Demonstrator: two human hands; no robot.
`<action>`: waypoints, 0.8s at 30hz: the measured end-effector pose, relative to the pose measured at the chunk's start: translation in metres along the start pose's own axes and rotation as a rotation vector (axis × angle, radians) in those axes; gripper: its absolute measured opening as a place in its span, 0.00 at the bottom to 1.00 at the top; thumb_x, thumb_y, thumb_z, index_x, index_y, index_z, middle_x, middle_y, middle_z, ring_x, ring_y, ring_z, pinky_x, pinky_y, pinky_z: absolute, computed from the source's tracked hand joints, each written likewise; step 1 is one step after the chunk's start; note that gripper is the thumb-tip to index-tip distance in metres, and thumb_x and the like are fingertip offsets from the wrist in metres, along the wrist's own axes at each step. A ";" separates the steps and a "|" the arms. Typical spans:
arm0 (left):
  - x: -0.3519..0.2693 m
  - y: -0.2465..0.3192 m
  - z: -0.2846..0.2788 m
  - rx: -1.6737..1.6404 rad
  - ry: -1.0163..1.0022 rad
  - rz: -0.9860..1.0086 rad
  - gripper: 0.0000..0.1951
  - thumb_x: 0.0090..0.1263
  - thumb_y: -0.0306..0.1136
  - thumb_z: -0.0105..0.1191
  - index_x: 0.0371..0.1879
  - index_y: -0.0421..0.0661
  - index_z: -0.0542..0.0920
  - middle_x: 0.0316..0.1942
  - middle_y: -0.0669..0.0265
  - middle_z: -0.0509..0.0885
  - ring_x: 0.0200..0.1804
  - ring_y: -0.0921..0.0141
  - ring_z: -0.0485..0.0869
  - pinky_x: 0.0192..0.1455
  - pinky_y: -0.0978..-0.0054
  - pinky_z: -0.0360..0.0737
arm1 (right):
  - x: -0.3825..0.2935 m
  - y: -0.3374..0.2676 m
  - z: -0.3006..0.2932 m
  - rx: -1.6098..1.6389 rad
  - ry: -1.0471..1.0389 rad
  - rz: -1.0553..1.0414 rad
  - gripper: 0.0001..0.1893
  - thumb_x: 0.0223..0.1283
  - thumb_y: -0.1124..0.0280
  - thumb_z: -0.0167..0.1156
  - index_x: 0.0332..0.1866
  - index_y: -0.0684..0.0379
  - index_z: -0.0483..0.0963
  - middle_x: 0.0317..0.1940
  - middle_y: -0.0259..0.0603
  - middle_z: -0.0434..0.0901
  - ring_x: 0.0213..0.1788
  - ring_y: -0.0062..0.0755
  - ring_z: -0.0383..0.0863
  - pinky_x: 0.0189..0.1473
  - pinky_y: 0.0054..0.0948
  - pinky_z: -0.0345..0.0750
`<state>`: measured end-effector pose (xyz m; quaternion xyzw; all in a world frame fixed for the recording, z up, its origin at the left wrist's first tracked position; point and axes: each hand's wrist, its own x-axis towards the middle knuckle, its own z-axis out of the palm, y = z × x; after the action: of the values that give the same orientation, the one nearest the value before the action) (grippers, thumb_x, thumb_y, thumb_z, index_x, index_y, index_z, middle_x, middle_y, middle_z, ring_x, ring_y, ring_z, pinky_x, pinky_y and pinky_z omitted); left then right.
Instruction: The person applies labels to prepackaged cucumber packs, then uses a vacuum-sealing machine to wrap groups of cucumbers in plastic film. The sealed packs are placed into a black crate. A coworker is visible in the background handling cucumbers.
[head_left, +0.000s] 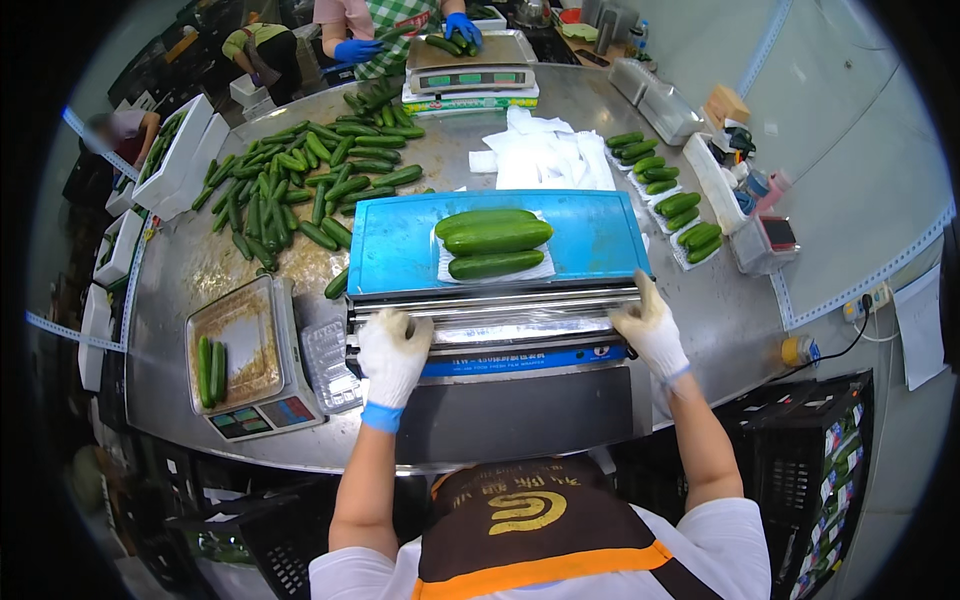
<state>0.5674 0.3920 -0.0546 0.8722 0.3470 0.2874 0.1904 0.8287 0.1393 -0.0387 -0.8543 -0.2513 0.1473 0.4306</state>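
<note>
A food film wrapper (525, 361) with metal rollers lies in front of me. My left hand (394, 349), in a white glove, is at the left end of its rollers with curled fingers. At the right end is my right hand (651, 322), gloved too, thumb raised. Clear film seems to stretch between the hands, though glare blurs its edge. Just behind, on the blue board (600, 240), several cucumbers (495, 236) rest on a white padded tray (442, 266). The dark plate (517, 412) of the wrapper lies nearest my body.
Loose cucumbers (277, 180) are heaped at the back left. A scale (281, 375) holding two cucumbers stands left, beside clear plastic trays (330, 360). White sheets (551, 154) and packed trays of cucumbers (679, 206) lie behind right. A co-worker (390, 30) handles cucumbers at another scale (472, 75).
</note>
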 end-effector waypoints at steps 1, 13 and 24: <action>-0.006 0.002 -0.009 -0.086 -0.034 -0.061 0.13 0.61 0.34 0.67 0.19 0.40 0.80 0.21 0.60 0.76 0.28 0.62 0.77 0.35 0.62 0.73 | -0.013 -0.006 -0.006 0.203 -0.050 0.065 0.38 0.56 0.73 0.66 0.73 0.72 0.61 0.28 0.34 0.79 0.30 0.17 0.75 0.34 0.19 0.72; 0.007 0.043 -0.095 -1.899 -0.439 -0.199 0.19 0.68 0.39 0.52 0.14 0.50 0.66 0.22 0.60 0.75 0.24 0.62 0.73 0.32 0.53 0.79 | -0.019 -0.064 -0.083 1.007 -0.455 -0.025 0.15 0.64 0.72 0.63 0.51 0.73 0.78 0.38 0.44 0.81 0.32 0.28 0.80 0.33 0.26 0.77; 0.164 -0.060 0.083 -0.679 -0.306 -0.240 0.16 0.72 0.36 0.58 0.47 0.34 0.79 0.42 0.63 0.83 0.45 0.69 0.82 0.53 0.74 0.80 | 0.183 -0.038 0.101 0.515 -0.340 0.009 0.19 0.73 0.71 0.59 0.62 0.72 0.74 0.45 0.40 0.83 0.39 0.28 0.82 0.44 0.23 0.80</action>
<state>0.6878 0.5391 -0.0892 0.7456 0.2990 0.2281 0.5501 0.9218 0.3269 -0.0735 -0.6811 -0.2705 0.3490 0.5841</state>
